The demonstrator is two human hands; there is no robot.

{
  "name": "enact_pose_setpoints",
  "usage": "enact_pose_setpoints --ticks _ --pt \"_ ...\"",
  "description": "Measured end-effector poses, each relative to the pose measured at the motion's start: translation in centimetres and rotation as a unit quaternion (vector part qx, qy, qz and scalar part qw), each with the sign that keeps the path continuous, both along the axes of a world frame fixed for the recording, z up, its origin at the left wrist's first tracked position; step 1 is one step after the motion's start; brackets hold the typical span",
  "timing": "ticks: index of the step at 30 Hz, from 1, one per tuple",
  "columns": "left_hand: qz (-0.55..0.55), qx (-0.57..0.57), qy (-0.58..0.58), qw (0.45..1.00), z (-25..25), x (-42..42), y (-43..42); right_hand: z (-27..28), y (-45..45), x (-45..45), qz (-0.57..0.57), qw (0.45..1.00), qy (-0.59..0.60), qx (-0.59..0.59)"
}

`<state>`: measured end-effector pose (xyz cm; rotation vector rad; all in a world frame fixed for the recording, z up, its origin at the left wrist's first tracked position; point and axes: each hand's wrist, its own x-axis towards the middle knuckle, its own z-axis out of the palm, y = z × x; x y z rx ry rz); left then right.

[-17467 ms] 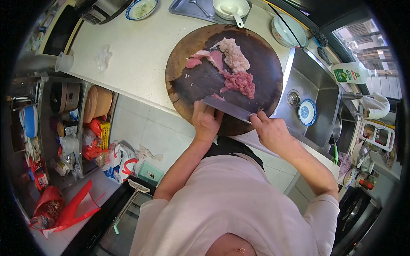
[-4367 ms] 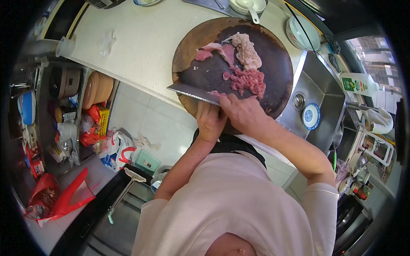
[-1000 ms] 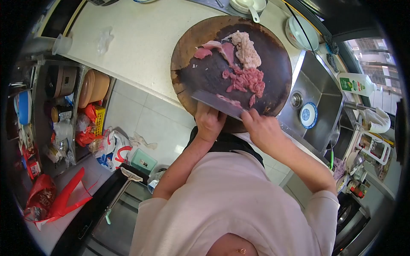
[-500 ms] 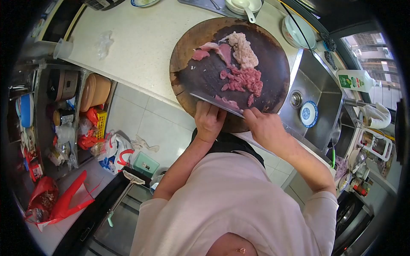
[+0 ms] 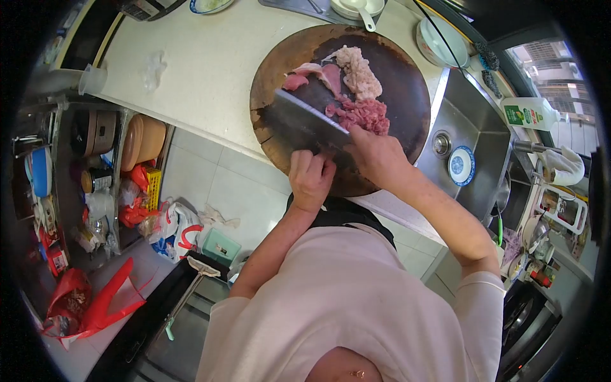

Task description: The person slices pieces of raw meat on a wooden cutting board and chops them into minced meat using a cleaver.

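Note:
My right hand (image 5: pixel 380 156) is closed round the handle of a cleaver (image 5: pixel 312 109), which slants across a round wooden chopping board (image 5: pixel 404 83). At the board's near edge my left hand (image 5: pixel 310 180) rests with curled fingers; what lies under its fingertips is hidden. Sliced red meat (image 5: pixel 364 116) forms a pile just beyond the cleaver's handle end. Behind it is a heap of pale chopped meat (image 5: pixel 359 73). Larger pink meat pieces (image 5: pixel 328 76) lie to the left of that heap, past the blade.
On the right is a steel sink (image 5: pixel 474 102) with a blue-and-white dish (image 5: pixel 461 165) inside. A large bowl (image 5: pixel 442 44) and a white-and-green bottle (image 5: pixel 528 114) stand by it. A white ladle (image 5: pixel 364 14) lies at the back. Crumpled clear plastic (image 5: pixel 153 70) is on the left counter.
The cleaver has risen and moved away from my left hand, toward the far left of the board. My right hand went with it; my left hand stays near the board's edge.

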<state>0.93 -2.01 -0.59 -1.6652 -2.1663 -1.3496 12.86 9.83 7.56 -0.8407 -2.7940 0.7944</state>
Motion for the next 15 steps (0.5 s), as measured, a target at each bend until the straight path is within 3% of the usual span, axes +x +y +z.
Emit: enact_pose_setpoints --ticks 7,15 --pt "0.002 0.016 -0.003 1.0 0.9 0.0 0.2 3.1 -3.3 3.2 0.063 0.993 -0.095 0.035" --pt "0.007 0.019 -0.001 1.0 0.9 0.0 0.4 3.2 -3.0 4.5 0.07 0.99 -0.122 0.02"
